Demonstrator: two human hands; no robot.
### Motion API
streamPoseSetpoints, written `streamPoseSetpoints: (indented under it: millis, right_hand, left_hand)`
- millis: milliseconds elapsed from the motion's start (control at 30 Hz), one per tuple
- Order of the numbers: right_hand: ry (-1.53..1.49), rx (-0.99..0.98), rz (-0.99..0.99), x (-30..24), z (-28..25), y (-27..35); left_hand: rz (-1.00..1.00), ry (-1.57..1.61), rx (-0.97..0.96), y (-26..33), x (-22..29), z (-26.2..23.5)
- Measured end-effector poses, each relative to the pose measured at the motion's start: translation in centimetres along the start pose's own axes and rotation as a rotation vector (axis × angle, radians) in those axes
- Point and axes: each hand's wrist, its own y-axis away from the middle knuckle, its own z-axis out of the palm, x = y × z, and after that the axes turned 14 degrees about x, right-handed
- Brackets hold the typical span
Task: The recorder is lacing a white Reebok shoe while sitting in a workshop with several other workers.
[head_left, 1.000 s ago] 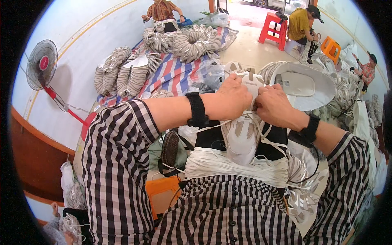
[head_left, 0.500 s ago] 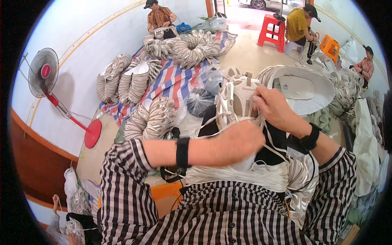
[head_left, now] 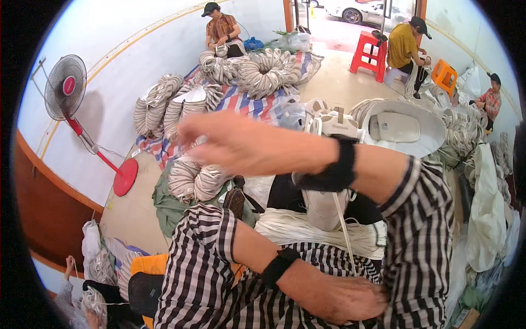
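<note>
A white and beige sneaker (head_left: 323, 211) rests on black cloth over my lap, its toe toward me and its middle hidden by my right forearm. A white shoelace (head_left: 344, 227) runs taut from the sneaker down to my left hand (head_left: 348, 299), which is closed low at my right side, fingers mostly out of sight. My right hand (head_left: 230, 142) is stretched across to the left above the sneaker, its fingers smeared by motion. Each wrist wears a black band. A bundle of loose white laces (head_left: 307, 230) lies across my lap.
Coiled rings of strung beige pieces (head_left: 268, 74) lie on a striped sheet (head_left: 246, 98). A white tub (head_left: 438, 129) stands beyond the sneaker. At left is a floor fan (head_left: 66, 88); red (head_left: 370, 57) and orange stools (head_left: 444, 77) stand further back. Several people sit working around the room.
Both hands were together at the sneaker; they have parted and my arms now cross. My right hand swept left, my left hand dropped toward my lower right, and the lace is drawn out.
</note>
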Motion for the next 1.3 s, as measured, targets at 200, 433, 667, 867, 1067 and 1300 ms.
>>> streamPoseSetpoints:
  millis: [200, 433, 667, 867, 1067, 1300]
  right_hand:
    - [0.43, 0.169, 0.699, -2.9, -13.1, 11.1]
    - [0.494, 0.169, 0.916, -3.3, -12.2, 26.1]
    - [0.318, 0.252, 1.052, -1.0, -9.7, 28.7]
    - [0.865, 0.379, 0.721, -3.5, -13.1, 28.4]
    - [1.068, 0.574, 0.521, -3.2, -16.0, 26.1]
    - [0.447, 0.788, 0.614, -4.9, -17.3, 23.6]
  left_hand:
    - [0.104, 0.146, 0.313, -6.4, 1.2, -0.9]
    - [-0.049, -0.405, 0.49, -19.4, -8.3, -16.5]
    - [-0.415, -0.977, 0.405, -4.1, -12.3, -24.2]
    - [-0.508, -0.903, 0.453, 6.6, -5.9, -20.0]
    - [-0.441, -1.136, 0.364, 7.9, -6.0, -16.8]
    - [-0.361, -1.295, 0.288, 7.6, -7.1, -16.4]
